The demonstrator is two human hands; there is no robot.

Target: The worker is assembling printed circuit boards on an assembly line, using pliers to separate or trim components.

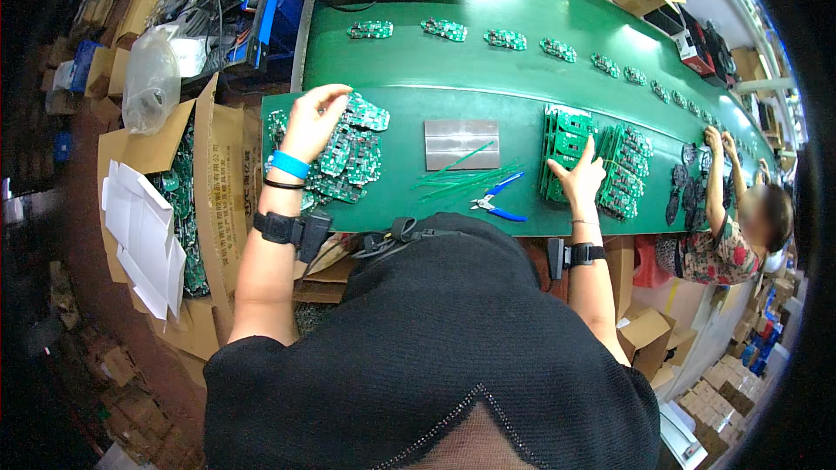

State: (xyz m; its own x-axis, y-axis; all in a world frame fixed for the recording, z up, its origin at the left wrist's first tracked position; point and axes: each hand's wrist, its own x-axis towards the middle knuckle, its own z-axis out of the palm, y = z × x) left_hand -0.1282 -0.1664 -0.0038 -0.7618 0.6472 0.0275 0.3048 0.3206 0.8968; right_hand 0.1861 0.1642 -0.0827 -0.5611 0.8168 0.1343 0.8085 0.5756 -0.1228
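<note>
My left hand (313, 124), with a blue band on its wrist, is over the left edge of a loose pile of green circuit boards (351, 157). Its fingers are curled together beside the topmost board (367, 113); what they pinch, if anything, I cannot make out. My right hand (580, 177) has its fingers spread against upright rows of green circuit board panels (570, 132). More boards (625, 172) stand just right of it. Between my hands are a grey metal plate (461, 146), thin green strips (455, 176) and blue-handled cutters (499, 198).
A line of single circuit boards (506, 39) runs along the green conveyor belt (392, 61) beyond the bench. At left stands an open carton (213, 209) with boards and white card. On the right a co-worker (727, 235) reaches toward black parts (688, 183).
</note>
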